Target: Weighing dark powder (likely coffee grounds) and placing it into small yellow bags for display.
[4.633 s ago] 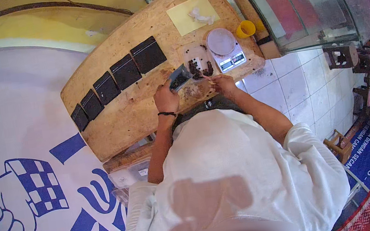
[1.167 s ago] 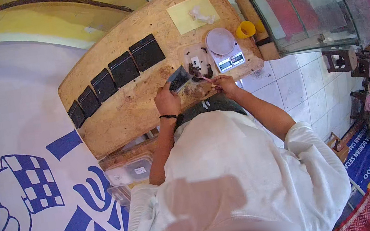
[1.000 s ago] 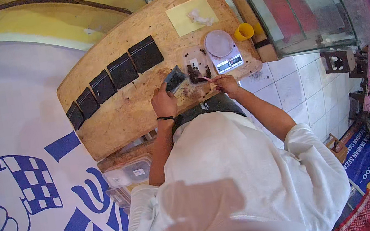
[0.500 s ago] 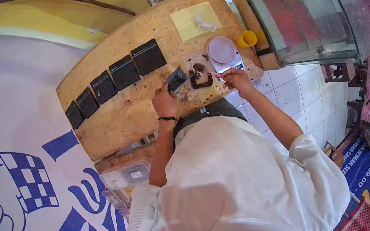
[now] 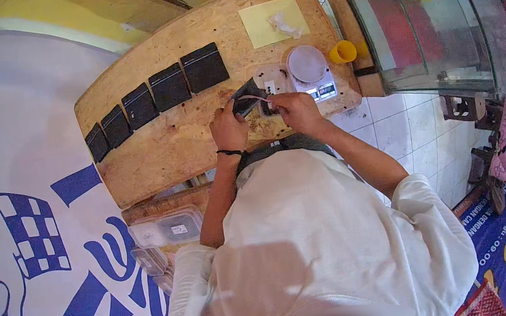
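Observation:
My left hand (image 5: 229, 129) grips a small black pouch (image 5: 248, 89) at its near end, tilted above the table. Between the fingers of my right hand (image 5: 297, 112) is a thin pink spoon (image 5: 254, 97), its far end at the pouch's mouth. Just beyond my right hand lies a shallow clear tray (image 5: 280, 73) with dark crumbly bits in it, partly hidden by the hand and pouch. To its right stands a white digital scale (image 5: 326, 91) bearing a pale lilac round dish (image 5: 306, 62).
Several black pouches (image 5: 169, 87) lie in a row along the left of the wooden table (image 5: 166, 145). A yellow cup (image 5: 342, 52) stands right of the scale. Crumpled white tissue (image 5: 285, 25) rests on yellow paper (image 5: 255, 27). A glass case (image 5: 442, 25) stands at the right, lidded plastic boxes (image 5: 175, 227) below left.
My right hand has moved left with the spoon, from over the tray to the pouch. The pouch has shifted slightly and is now more tilted. The whole view has shifted a little.

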Tool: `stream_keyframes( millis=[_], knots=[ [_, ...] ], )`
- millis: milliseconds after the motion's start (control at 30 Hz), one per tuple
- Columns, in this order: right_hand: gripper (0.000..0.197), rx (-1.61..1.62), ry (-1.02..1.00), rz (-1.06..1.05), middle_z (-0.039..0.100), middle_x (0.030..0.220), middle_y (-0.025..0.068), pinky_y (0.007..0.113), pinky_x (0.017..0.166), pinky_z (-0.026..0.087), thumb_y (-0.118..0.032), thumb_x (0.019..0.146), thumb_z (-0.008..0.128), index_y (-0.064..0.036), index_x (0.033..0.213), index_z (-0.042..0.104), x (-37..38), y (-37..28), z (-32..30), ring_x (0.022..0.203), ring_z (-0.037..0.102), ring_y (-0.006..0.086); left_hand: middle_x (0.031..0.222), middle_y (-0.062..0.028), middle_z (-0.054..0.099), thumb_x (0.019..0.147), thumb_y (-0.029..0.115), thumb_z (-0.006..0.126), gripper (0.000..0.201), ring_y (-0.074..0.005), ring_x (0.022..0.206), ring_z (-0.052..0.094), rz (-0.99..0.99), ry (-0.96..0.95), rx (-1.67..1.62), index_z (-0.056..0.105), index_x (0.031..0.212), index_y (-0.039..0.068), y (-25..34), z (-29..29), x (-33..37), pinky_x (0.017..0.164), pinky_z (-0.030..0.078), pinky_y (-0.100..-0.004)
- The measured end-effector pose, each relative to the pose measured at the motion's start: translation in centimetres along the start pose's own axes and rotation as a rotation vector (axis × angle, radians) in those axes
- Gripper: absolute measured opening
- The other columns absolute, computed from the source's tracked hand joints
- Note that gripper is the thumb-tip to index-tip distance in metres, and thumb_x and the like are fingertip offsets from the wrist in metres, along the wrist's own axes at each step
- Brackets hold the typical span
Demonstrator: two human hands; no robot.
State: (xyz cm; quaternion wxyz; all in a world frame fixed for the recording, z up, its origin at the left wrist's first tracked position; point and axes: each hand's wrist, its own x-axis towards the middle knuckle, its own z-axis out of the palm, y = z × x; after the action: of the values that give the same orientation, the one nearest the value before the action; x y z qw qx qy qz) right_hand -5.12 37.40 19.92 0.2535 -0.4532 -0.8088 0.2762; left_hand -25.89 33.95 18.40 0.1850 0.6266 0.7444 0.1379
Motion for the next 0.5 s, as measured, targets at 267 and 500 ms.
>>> stream_keyframes(
  millis=[267, 500],
  knots=[
    [0.025, 0.197, 0.208, 0.197, 0.069, 0.098, 0.0118, 0.034, 0.070, 0.054, 0.005, 0.075, 0.055, -0.0057, 0.094, 0.068, 0.2, 2.2, -3.0, 0.080, 0.068, 0.0270, 0.086, -0.0173, 0.058, 0.073, 0.010, 0.060, 0.045, -0.0344, 0.083, 0.059, -0.025, 0.060, 0.010, 0.059, 0.118, 0.007, -1.5, 0.0, -0.3, 0.072, 0.045, -0.0474],
    [0.022, -0.200, 0.122, 0.330, 0.069, 0.086, 0.0096, 0.040, 0.061, 0.053, 0.002, 0.075, 0.054, -0.0075, 0.091, 0.065, -0.7, 8.8, 1.6, 0.071, 0.066, 0.0309, 0.088, -0.0169, 0.058, 0.072, 0.012, 0.061, 0.046, -0.0347, 0.078, 0.060, -0.021, -0.008, -0.008, 0.059, 0.117, 0.006, -1.9, 0.4, -1.0, 0.072, 0.044, -0.0470]
  ],
)
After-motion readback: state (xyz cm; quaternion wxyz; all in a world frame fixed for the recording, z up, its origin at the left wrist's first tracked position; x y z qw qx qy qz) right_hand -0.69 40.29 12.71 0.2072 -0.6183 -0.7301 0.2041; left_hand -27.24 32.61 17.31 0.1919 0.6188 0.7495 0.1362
